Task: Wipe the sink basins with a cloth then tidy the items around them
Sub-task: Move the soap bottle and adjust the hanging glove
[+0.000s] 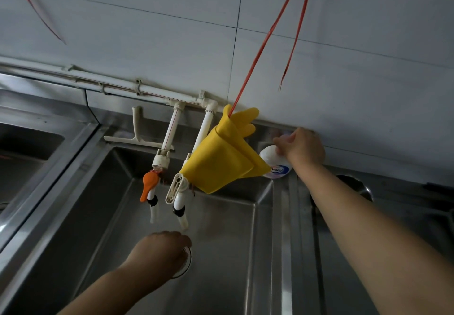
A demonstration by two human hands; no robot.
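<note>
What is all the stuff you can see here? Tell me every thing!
Sink basins: two, shiny steel, one in the middle, one at left edge.
Drain: one, steel, middle basin floor, partly under the left hand.
Taps: two, white pipes, one orange handle, one white, over the middle basin.
Rubber gloves: yellow, count unclear, hanging on a red string beside the taps.
Squeegee: one, white, on the ledge behind the basin.
Bottle: one, white with blue label, back ledge.
Left hand: over the drain.
Right hand: holds the bottle's top.
</note>
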